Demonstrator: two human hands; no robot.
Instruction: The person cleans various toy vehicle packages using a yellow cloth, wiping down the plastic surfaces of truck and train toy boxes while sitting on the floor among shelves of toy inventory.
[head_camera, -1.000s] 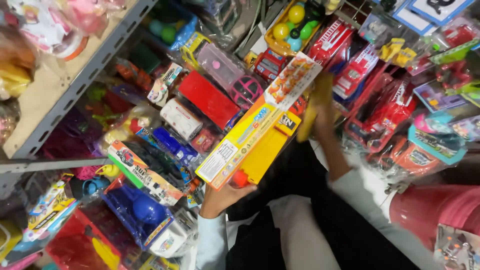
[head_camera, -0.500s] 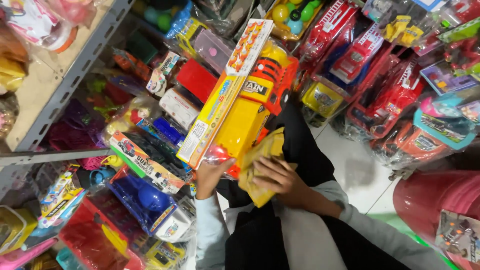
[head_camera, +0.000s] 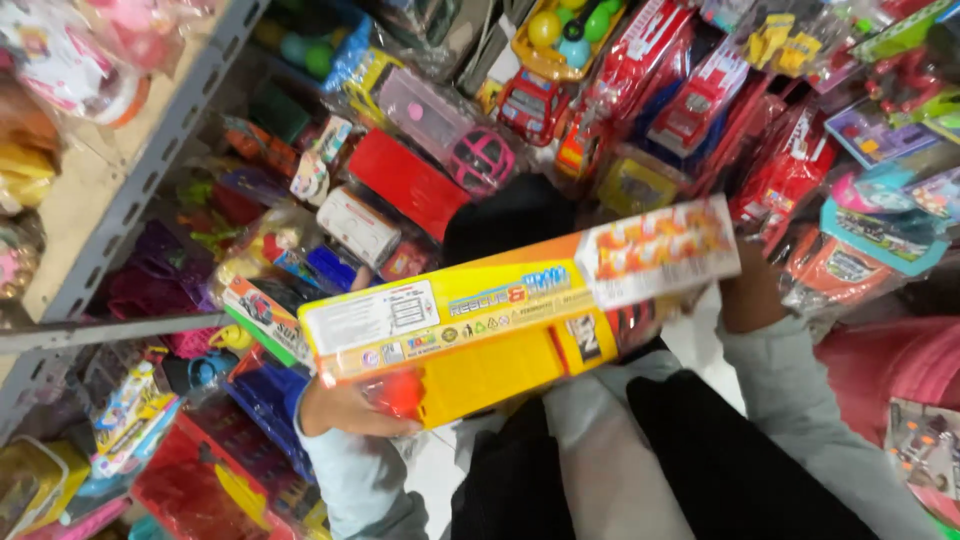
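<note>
Holding a long yellow toy box (head_camera: 500, 325) level across the centre of the frame, I grip it at both ends. My left hand (head_camera: 345, 410) closes around its lower left corner; my right hand (head_camera: 750, 290) clasps the right end, mostly hidden behind the box. Packaged toys crowd the background, including a red toy truck (head_camera: 530, 100) at upper centre. A grey metal shelf (head_camera: 150, 170) runs along the upper left.
</note>
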